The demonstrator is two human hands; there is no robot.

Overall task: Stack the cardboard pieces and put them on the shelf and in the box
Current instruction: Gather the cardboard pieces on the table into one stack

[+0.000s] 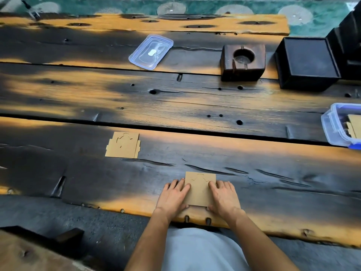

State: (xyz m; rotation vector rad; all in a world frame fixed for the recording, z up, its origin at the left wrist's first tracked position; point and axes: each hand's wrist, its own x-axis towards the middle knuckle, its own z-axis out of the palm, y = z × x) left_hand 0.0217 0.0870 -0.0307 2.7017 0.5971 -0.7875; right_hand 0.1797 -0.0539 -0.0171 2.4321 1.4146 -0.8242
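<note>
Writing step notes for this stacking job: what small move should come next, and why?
Probably slide the near cardboard piece, on which the left hand and right hand rest, up-left onto the loose cardboard piece. The two lie apart, unstacked, while the plastic box at right already holds cardboard.

Head view, one wide-angle camera. Position: above the near edge of the wooden table (175, 98), over the person's lap. Facing: forward and steeply down across the table's planks towards its far edge. Range: close at the near edge, where both forearms (148, 241) enter from the bottom of the frame; the far edge lies well off, at the top. Plank lines bow with the lens
</note>
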